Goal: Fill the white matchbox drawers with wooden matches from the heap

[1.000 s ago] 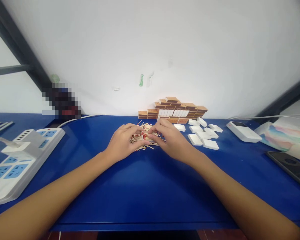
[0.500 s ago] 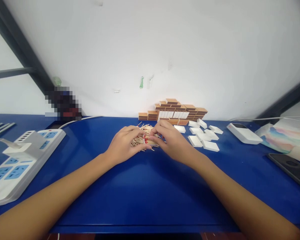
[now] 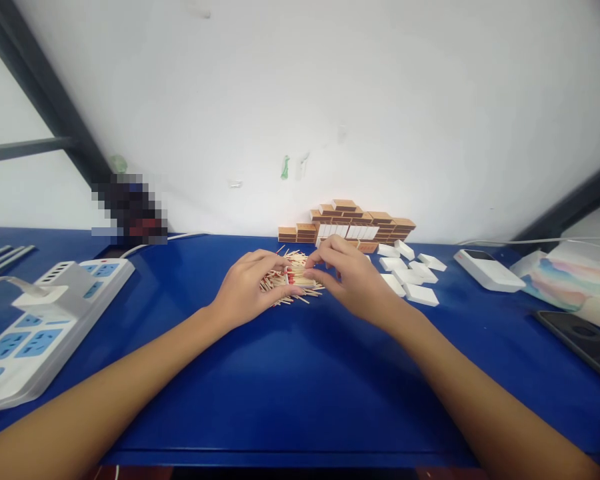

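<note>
My left hand [image 3: 247,283] curls its thumb and fingers round the left end of a small white matchbox tray [image 3: 287,275]. Red-tipped matches [image 3: 301,276] lie lengthwise inside, heads to the left. At the tray's right side, the thumb and forefinger of my right hand [image 3: 353,275] are pinched at the ends of matches; how many they grip is hidden. A loose heap of matches [image 3: 295,256] spreads behind and beneath the tray, partly covered by my left hand.
Brown matchboxes [image 3: 350,215] are stacked against the wall, with several white trays [image 3: 409,276] to the right. A white device [image 3: 487,270], a colourful packet [image 3: 575,270] and a phone [image 3: 580,343] lie farther right. A power strip [image 3: 55,333] occupies the left of the blue table [image 3: 280,393].
My right hand has shifted slightly right, its fingers drawing away from the match heads toward the other ends. More of the matches in the tray show. My left hand keeps its place.
</note>
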`<state>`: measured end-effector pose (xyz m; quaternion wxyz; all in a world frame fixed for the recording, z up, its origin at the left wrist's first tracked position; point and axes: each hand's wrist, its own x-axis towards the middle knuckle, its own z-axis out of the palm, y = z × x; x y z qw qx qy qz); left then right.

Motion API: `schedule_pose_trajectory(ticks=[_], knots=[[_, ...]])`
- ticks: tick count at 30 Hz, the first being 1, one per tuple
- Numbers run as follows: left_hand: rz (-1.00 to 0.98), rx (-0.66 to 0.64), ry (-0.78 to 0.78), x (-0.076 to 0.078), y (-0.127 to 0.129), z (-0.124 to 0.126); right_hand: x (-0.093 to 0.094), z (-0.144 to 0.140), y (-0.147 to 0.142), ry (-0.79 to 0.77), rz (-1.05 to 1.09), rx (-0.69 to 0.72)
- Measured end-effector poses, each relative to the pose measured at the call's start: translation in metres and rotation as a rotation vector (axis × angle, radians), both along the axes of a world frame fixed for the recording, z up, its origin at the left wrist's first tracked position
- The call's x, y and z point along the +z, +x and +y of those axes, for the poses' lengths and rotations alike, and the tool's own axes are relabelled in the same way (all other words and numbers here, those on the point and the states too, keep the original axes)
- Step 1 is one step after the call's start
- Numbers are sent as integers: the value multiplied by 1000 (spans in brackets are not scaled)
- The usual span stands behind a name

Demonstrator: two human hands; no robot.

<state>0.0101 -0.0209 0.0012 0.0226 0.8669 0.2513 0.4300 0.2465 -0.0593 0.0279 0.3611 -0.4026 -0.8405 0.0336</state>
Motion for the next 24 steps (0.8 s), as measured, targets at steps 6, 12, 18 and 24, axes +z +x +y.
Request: schedule_pose_trajectory(ticks=[6, 12, 18, 24], knots=[[43, -28, -7, 1, 2, -4, 0, -7, -8, -60, 27, 24], [72, -22, 4, 0, 2, -3, -2, -7, -9, -90, 4, 31], [70, -21, 26, -1, 1, -2, -4, -4, -6, -61, -74, -22], [45, 13, 8, -1, 1, 0, 2, -4, -3, 13, -102, -38]])
